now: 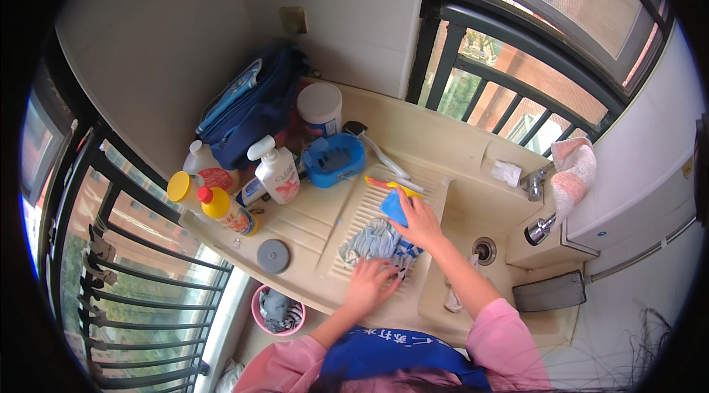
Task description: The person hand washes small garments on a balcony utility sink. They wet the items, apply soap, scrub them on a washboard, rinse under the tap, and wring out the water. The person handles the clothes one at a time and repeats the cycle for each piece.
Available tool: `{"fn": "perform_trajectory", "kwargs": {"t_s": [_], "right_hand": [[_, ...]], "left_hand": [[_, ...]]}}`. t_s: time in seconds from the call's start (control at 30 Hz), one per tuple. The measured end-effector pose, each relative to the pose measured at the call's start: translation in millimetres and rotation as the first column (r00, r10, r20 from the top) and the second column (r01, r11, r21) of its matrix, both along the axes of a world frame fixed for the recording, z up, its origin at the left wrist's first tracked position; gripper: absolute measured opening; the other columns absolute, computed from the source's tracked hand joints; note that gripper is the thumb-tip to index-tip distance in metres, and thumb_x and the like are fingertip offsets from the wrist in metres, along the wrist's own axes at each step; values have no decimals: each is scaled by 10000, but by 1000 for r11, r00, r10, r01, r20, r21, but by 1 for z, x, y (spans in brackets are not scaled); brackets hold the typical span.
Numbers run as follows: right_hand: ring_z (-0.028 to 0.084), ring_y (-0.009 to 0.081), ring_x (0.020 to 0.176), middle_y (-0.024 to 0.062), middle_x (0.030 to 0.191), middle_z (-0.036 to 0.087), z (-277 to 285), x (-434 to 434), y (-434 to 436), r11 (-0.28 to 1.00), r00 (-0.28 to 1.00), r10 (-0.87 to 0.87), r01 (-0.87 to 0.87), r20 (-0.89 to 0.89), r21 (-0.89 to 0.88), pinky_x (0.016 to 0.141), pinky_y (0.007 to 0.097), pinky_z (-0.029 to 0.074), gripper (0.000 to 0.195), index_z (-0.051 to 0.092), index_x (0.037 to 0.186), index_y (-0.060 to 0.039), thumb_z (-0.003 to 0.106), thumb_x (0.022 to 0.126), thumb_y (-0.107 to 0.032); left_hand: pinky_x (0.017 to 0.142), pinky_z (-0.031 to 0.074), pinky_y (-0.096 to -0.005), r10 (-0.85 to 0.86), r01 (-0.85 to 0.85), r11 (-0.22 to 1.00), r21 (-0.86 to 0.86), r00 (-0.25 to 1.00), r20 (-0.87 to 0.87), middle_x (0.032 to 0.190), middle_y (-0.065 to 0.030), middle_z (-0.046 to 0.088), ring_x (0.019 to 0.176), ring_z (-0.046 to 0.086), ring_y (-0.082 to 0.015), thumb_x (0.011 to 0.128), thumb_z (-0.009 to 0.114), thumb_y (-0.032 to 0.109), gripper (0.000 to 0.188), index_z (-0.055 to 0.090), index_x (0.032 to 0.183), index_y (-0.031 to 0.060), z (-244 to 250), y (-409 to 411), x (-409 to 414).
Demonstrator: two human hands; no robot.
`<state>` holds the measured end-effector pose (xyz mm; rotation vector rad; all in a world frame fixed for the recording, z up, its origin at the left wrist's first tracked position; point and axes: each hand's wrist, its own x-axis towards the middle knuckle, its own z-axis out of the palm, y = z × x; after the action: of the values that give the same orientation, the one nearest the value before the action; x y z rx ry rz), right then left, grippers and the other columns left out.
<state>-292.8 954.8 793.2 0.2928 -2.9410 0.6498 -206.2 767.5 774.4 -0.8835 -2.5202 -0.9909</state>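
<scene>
My right hand (416,222) grips a blue block (394,207), which looks like a bar of laundry soap, above the ribbed washboard (346,227) of a beige laundry sink. Bunched light grey-blue and blue-checked cloth (372,240) lies on the ribs below it. My left hand (372,282) rests on the near edge of the cloth, fingers spread and bent; whether they pinch any fabric is unclear. Just beyond the blue block lies a yellow and red brush (394,186) with pale bristles.
Left of the washboard stand a blue soap dish (334,160), a white pump bottle (278,171), a yellow bottle with a red cap (228,211) and a grey round lid (273,256). The basin with its drain (484,251) is at right, below a chrome tap (535,185). A pink tub (278,310) holds clothes.
</scene>
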Motion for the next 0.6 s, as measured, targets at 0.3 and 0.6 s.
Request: {"fn": "perform_trajectory", "kwargs": {"t_s": [0.3,0.6], "right_hand": [[454,291,1151,131,1243,460,-58,42,2,957,980,68,-11,-186,291,971,506,330,651,325,1396,-192,568,833,-413],[546,324,946,136,1032,533,-68,-9,43,951,943,-306,307,-133,-13,769,417,456,824,322,1385,-137,718,681,-294]], "left_hand": [[805,462,-353,-242,245,970,-8,964,112,1020,-75,582,932,550,-245,739,645,145,271,619,990,45,-28,14,16],[790,473,-357,-317,296,939,175,943,101,966,-83,605,885,575,-264,728,659,116,244,637,964,57,-12,2,4]]}}
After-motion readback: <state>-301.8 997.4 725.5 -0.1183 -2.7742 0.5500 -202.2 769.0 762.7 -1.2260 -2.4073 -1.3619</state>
